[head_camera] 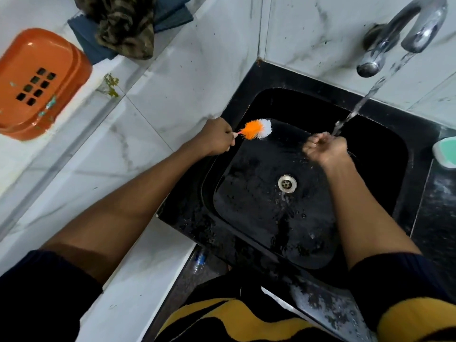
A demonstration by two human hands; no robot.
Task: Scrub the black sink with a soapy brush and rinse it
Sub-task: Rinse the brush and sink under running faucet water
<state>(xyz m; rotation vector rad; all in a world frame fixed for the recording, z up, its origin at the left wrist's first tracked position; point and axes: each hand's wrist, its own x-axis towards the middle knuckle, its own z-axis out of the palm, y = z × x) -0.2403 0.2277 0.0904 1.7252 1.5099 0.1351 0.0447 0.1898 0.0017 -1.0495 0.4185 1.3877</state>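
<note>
The brush (256, 129), with orange and white bristles, is gripped by its thin handle in the left hand (217, 139) and held over the rear left edge of the black sink (370, 149). The right hand (325, 148), fingers curled and cupped with nothing grasped, is held under the water stream (362, 104) running from the chrome tap (404, 33). The sink basin is wet around the drain (287, 183).

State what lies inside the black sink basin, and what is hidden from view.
Inside the black sink: a metal drain, water droplets, and the right hand under the tap's stream. The arm covers part of the basin floor.
</note>
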